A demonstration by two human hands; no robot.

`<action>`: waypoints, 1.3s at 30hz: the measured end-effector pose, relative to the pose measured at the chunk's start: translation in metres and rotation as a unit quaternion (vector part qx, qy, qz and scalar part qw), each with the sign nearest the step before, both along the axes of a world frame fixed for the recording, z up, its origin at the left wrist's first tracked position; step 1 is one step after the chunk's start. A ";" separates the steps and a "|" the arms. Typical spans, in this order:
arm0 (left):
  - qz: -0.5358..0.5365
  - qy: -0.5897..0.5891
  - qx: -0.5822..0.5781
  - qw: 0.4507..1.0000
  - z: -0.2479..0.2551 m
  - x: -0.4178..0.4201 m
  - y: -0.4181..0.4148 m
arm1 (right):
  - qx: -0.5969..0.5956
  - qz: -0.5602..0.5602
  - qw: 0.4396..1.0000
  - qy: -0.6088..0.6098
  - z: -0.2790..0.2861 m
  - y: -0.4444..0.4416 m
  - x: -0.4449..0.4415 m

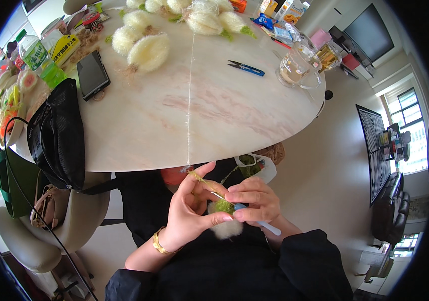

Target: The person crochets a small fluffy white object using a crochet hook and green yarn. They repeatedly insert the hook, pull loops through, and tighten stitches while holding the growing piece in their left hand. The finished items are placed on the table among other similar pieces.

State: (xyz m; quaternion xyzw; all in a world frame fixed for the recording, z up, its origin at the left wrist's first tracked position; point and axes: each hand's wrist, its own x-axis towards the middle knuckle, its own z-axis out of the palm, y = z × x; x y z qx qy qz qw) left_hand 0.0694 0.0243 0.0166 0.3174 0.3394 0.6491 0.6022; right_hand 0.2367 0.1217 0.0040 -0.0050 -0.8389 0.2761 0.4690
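My left hand (190,210) holds a small crocheted piece with a green top (224,205) and a fluffy cream body (227,228); green yarn (203,180) runs over its raised index finger. In my right hand (255,199) is a crochet hook (268,227) with a blue and pale handle, its metal tip at the green yarn beside the piece. Both hands are close together in front of my body, below the table edge. A thin whitish strand (189,94) crosses the marble-patterned table (139,124) towards fluffy cream crocheted pieces (148,52) at the far side.
Thread snips (246,68) and a glass mug (297,67) lie right on the table. At left are a phone (93,75), a black bag (58,139) and a plastic bottle (34,52). A white bag with green yarn (267,169) hangs below the edge. A chair (30,240) stands left.
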 end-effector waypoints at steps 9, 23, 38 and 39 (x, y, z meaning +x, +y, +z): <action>0.047 -0.006 -0.037 0.998 -0.007 0.011 -0.004 | 0.116 -0.099 0.988 0.002 -0.002 -0.011 -0.010; 0.046 -0.100 -0.072 0.991 0.003 0.009 0.001 | -0.039 0.057 0.996 0.056 -0.015 -0.005 0.000; 0.009 -0.060 -0.040 0.997 -0.008 0.001 -0.004 | -0.318 0.027 0.943 0.089 -0.002 -0.021 -0.009; -0.007 -0.090 -0.039 0.995 -0.009 0.001 -0.003 | -0.372 0.034 0.923 0.098 0.000 -0.020 -0.010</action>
